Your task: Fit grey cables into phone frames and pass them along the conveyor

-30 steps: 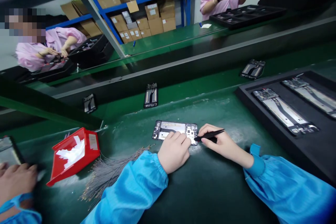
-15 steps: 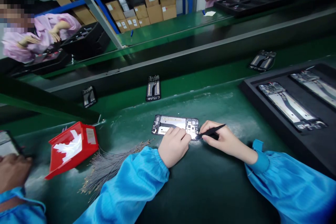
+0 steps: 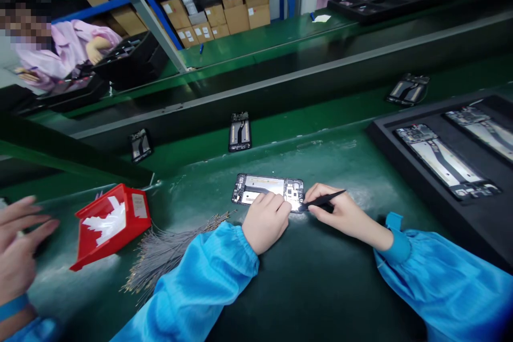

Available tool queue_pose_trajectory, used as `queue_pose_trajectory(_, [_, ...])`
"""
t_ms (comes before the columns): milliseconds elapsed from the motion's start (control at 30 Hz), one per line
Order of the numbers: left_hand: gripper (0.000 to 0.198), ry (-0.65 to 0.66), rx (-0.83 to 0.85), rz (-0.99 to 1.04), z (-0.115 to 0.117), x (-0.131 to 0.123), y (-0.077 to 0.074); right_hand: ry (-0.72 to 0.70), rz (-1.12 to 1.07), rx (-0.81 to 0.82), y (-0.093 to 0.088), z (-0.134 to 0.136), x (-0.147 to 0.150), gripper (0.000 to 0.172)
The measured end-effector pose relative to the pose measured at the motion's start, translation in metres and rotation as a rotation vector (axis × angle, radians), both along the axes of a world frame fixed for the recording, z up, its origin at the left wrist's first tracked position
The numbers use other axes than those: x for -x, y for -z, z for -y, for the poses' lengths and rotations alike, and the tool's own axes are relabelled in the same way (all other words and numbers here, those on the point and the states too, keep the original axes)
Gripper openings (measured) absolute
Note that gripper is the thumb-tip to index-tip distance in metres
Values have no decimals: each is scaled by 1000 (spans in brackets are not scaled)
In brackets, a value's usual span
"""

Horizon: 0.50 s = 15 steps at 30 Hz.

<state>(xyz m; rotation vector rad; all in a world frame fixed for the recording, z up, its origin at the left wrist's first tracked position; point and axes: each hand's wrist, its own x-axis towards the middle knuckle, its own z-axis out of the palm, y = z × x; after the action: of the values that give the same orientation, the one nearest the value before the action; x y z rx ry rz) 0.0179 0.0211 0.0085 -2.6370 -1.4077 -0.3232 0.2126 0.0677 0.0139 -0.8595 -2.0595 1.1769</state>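
Observation:
An opened smartphone (image 3: 267, 184) lies sideways on the green bench, its metal frame and circuit board showing. My left hand (image 3: 267, 222) has curled fingers pressed on its near edge, steadying it; the fingertips are partly hidden. Black tweezers (image 3: 327, 199) are pinched in my right hand (image 3: 336, 212), their tip at the board's near right corner. What lies under the tip is too small to make out. Beside my left sleeve is a bundle of thin grey cables (image 3: 176, 251).
A red bin (image 3: 134, 224) with white pieces stands left, near a co-worker's hand (image 3: 18, 256). On the right, a black foam tray (image 3: 404, 181) holds phones. Several opened phones, one in the middle (image 3: 239, 132), lie on the strip behind. People in pink work across the bench.
The phones on the strip behind have shifted slightly to the right. The co-worker's hand at the left has lifted and spread its fingers. Both my hands stay nearly still.

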Motion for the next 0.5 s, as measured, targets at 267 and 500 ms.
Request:
queue_pose_trajectory(267, [13, 3, 3, -5, 0, 0, 1, -23, 28, -66, -2, 2, 1, 6])
queue_pose_trajectory(500, [12, 2, 38, -4, 0, 0, -1, -99, 56, -275, 4, 8, 1, 8])
